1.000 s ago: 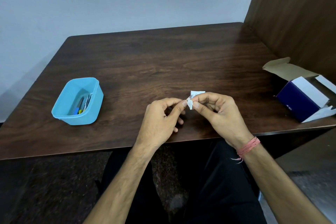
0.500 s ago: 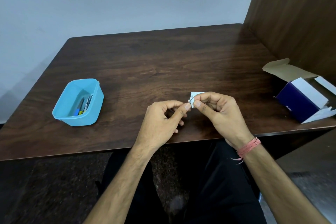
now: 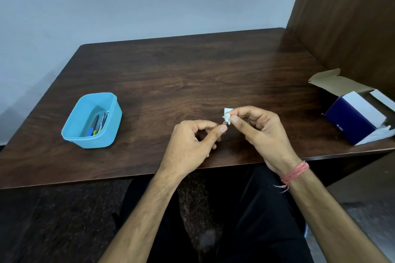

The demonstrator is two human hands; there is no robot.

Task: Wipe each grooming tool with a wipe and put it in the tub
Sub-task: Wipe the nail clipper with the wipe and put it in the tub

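The left hand [image 3: 193, 141] pinches a small metal tool [image 3: 223, 122], thumb and forefinger clamped on its near end; only a sliver of metal shows, so what kind of tool it is cannot be told. The right hand [image 3: 259, 129] has thumb and fingers pressed together on a crumpled white wipe [image 3: 227, 115] wrapped over the tool's far tip.

To wipe well, the left pinch should stay firm while the right draws the wipe along the full length, then the tool should be turned so each side is covered.

Both wrists hover just above the table [image 3: 192, 74] near its front edge, palms turned inward, fingertips meeting. The blue tub [image 3: 74, 132] sits at nine o'clock from the hands, well apart, already holding several tools. An open box [image 3: 354, 121] lies at three o'clock.
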